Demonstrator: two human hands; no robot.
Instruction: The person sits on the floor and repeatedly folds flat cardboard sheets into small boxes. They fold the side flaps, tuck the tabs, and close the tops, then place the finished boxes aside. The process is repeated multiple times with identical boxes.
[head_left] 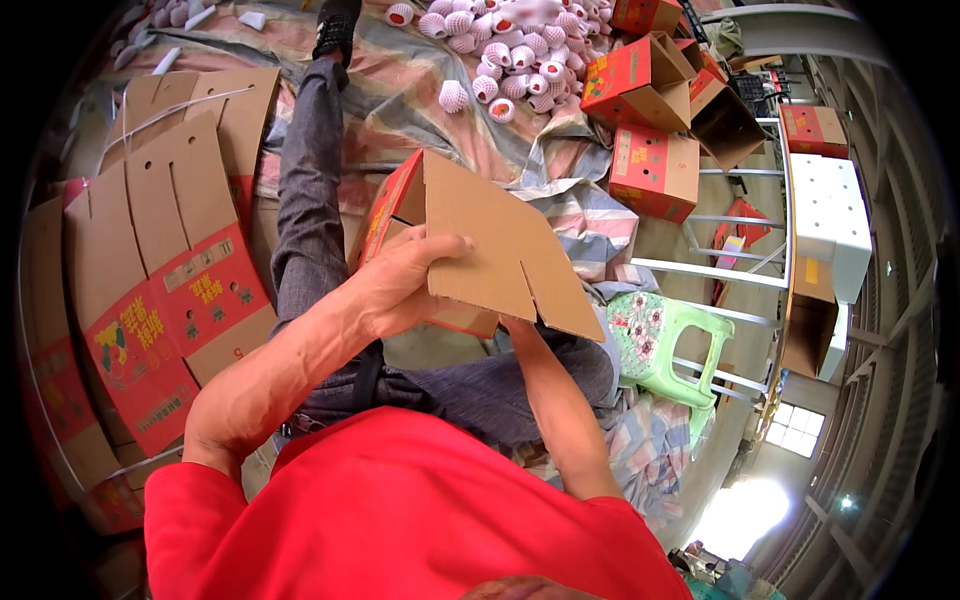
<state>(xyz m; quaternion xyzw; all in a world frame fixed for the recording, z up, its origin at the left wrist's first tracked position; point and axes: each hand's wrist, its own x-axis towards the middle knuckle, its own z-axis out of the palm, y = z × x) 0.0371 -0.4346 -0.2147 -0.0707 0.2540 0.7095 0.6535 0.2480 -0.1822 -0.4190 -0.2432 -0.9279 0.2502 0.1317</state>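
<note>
We held one cardboard carton (pixel 480 225) up near the middle of the view, tilted rather than level. We saw a broad, plain brown cardboard face (pixel 500 255) turned toward us, smooth and slanting down to the right, with a narrow slit cut in from its near edge. Beyond its left edge we could see a bright red printed side (pixel 388 212), with a dark gap showing between the two. We made out more red below the brown face; the carton's underside was hidden.
</note>
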